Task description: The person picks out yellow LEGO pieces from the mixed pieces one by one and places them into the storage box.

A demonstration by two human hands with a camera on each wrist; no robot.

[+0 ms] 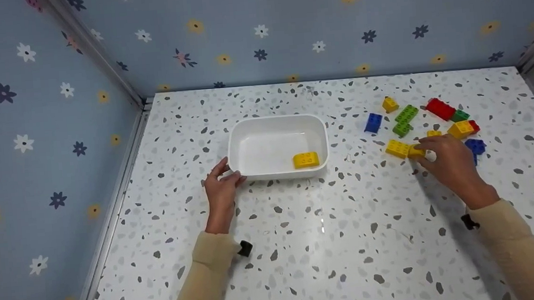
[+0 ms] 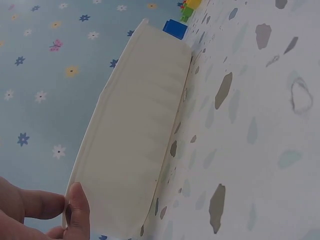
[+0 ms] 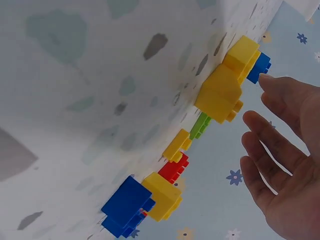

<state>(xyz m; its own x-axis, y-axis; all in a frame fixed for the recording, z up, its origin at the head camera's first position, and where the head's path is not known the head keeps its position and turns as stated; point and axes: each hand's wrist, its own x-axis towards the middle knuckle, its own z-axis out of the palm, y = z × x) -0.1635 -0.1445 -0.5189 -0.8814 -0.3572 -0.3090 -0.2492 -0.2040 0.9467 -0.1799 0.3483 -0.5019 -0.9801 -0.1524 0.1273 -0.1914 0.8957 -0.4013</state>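
Observation:
A white plastic box [image 1: 278, 175] stands on the table, with one yellow toy brick [image 1: 306, 160] inside at its front right. My left hand [image 1: 221, 194] pinches the box's front left corner at the rim, thumb on the near side in the left wrist view. Over the loose bricks on the right, my right hand [image 1: 454, 161] reaches to a yellow brick [image 1: 416, 151] that sits against a longer yellow brick [image 1: 396, 148]. In the right wrist view its fingers [image 3: 272, 140] are spread and loosely bent beside the yellow bricks, holding nothing.
Around the right hand lie a blue brick [image 1: 373, 122], green bricks [image 1: 406, 114], a red brick [image 1: 440, 108], a small yellow brick [image 1: 390, 104] and dark blue bricks [image 1: 475, 146]. Flowered panels [image 1: 286, 29] bound the speckled table [image 1: 303, 242] at the back and sides.

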